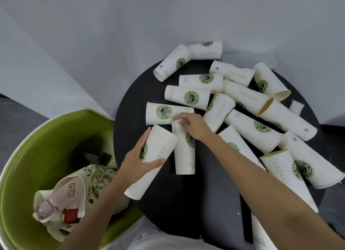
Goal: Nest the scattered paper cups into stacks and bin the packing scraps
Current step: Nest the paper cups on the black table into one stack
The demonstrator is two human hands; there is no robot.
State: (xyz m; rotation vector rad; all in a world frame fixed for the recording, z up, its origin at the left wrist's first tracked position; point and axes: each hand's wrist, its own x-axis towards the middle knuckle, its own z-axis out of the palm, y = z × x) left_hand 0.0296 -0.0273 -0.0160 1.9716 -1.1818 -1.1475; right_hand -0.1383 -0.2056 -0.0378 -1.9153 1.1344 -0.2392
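White paper cups (187,97) lie on their sides all over the black round table (186,203), many touching or overlapping. That crowding looks like the main hazard: pulling one cup free could nudge its neighbours, and those near the far and right edges might roll off. A second risk is in the nesting itself. The stack (160,147) is tilted with its open mouth pointing away from the person, and the single cup (184,156) lies just beside it, its far end close to that mouth. If the cup goes in crooked, a rim may catch and crumple, since thin paper walls probably dent under a squeeze. The stack's base end reaches the table's near-left edge, right by the green bin (56,122), so a slip there would likely drop it among the bag and rubbish already inside. A small white scrap (296,106) sits near the right edge of the table, not yet binned. The left hand (136,156) wraps the stack around its middle, thumb across the front and fingers behind, in a closed hold. The right hand (194,126) is curled over the far end of the single cup, fingertips pinching what seems to be its rim, while the near end rests on the table.
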